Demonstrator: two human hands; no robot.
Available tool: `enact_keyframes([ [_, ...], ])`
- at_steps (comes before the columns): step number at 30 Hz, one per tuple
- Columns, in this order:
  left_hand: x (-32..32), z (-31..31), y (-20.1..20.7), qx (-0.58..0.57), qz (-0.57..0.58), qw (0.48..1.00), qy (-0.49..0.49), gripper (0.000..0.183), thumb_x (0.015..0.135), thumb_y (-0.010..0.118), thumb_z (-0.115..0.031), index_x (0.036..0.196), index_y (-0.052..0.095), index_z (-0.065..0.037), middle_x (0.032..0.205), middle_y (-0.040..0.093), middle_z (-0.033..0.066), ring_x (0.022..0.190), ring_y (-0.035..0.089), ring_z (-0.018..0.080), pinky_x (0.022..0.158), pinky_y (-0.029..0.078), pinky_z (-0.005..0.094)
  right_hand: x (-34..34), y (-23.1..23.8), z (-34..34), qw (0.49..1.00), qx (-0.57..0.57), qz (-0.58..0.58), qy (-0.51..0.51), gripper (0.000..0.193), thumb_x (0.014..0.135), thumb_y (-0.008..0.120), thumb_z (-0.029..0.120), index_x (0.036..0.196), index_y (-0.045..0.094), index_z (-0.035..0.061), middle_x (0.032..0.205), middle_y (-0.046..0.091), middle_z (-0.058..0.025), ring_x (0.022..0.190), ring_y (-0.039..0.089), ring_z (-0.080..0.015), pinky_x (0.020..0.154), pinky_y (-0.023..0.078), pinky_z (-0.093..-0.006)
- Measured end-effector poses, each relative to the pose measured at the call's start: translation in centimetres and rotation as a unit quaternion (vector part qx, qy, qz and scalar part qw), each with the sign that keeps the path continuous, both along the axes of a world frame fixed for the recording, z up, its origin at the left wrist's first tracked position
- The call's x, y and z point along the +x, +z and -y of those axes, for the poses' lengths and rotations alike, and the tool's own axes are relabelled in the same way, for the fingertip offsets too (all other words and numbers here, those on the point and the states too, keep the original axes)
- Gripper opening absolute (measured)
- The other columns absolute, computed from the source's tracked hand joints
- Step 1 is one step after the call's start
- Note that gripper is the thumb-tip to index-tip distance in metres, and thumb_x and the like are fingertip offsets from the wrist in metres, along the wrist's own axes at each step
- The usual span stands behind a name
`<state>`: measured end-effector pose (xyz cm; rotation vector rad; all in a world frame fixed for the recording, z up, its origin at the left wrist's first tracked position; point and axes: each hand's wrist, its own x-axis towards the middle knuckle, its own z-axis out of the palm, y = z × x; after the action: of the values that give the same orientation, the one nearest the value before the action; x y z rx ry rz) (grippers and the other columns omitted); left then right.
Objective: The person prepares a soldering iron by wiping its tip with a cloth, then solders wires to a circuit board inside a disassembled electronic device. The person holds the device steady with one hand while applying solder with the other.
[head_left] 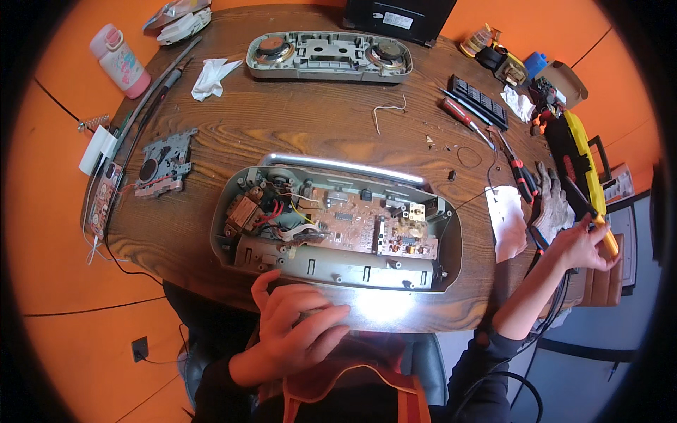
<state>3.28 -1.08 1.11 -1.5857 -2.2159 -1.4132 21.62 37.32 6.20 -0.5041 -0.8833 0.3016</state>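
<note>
An opened radio casing lies near the table's front edge, its brown circuit board, transformer and coloured wires exposed. Just before its front left side is my left hand, fingers apart and loosely bent, with nothing visible in them. Out at the right edge of the table, my right hand has its fingers closed around a yellow-handled tool with a dark shaft. The tool's far end overlaps the yellow and black toolbox. A grey work glove lies beside that hand.
The other casing half with two speakers rests at the back. A grey mechanism part, phone and pink bottle stand leftward. To the right are a red screwdriver, pliers, bit case and white paper.
</note>
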Motion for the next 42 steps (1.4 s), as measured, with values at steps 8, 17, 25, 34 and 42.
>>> enact_keyframes([
  [8, 0.4, -0.7, 0.3, -0.025, -0.019, 0.999, -0.01, 0.031, 0.062, 0.075, -0.017, 0.091, 0.066, -0.016, 0.087, 0.055, -0.0025, 0.086, 0.054, 0.0176, 0.093, 0.028, 0.0439, -0.8, 0.3, 1.9, 0.918, -0.027, 0.025, 0.396, 0.035, 0.085, 0.049, 0.01, 0.118, 0.039, 0.0056, 0.095, 0.052, -0.0154, 0.09, 0.056, -0.0211, 0.078, 0.049, -0.036],
  [17, 1.3, -2.3, 0.7, -0.049, -0.045, 0.997, -0.032, 0.03, 0.063, 0.075, -0.018, 0.092, 0.067, -0.016, 0.091, 0.056, -0.0022, 0.095, 0.05, 0.0188, 0.093, 0.027, 0.0441, -5.4, 0.8, 10.8, 0.613, -0.177, 0.591, 0.494, 0.02, 0.069, 0.074, 0.009, 0.076, 0.056, 0.002, 0.066, 0.061, -0.0031, 0.054, 0.055, -0.0106, 0.053, 0.044, -0.022],
  [25, 1.4, -2.8, 0.5, -0.052, -0.045, 0.997, -0.036, 0.03, 0.062, 0.075, -0.017, 0.092, 0.067, -0.016, 0.094, 0.058, -0.0024, 0.098, 0.05, 0.0198, 0.094, 0.027, 0.0444, -6.3, 0.9, 13.6, 0.539, -0.157, 0.705, 0.433, 0.023, 0.064, 0.078, 0.008, 0.073, 0.058, 0.0026, 0.066, 0.062, -0.0079, 0.061, 0.062, -0.02, 0.057, 0.046, -0.0259],
  [34, 1.3, -3.0, 0.5, -0.043, -0.039, 0.998, -0.035, 0.03, 0.063, 0.074, -0.014, 0.092, 0.067, -0.015, 0.094, 0.059, -0.0011, 0.098, 0.052, 0.0211, 0.091, 0.032, 0.0429, -6.7, 0.0, 15.0, 0.552, -0.077, 0.713, 0.427, 0.018, 0.067, 0.07, 0.002, 0.074, 0.053, 0.0026, 0.07, 0.058, -0.0102, 0.066, 0.058, -0.0266, 0.059, 0.045, -0.0314],
  [42, 0.6, -3.2, 1.4, 0.018, 0.094, 0.995, 0.02, 0.034, 0.068, 0.069, 0.001, 0.101, 0.064, -0.002, 0.091, 0.062, 0.0076, 0.079, 0.058, 0.025, 0.069, 0.047, 0.0317, -7.0, -1.0, 16.0, 0.558, 0.137, 0.646, 0.502, 0.016, 0.069, 0.064, 0.007, 0.078, 0.051, 0.0089, 0.077, 0.055, -0.0008, 0.065, 0.054, -0.0132, 0.043, 0.048, -0.025],
])
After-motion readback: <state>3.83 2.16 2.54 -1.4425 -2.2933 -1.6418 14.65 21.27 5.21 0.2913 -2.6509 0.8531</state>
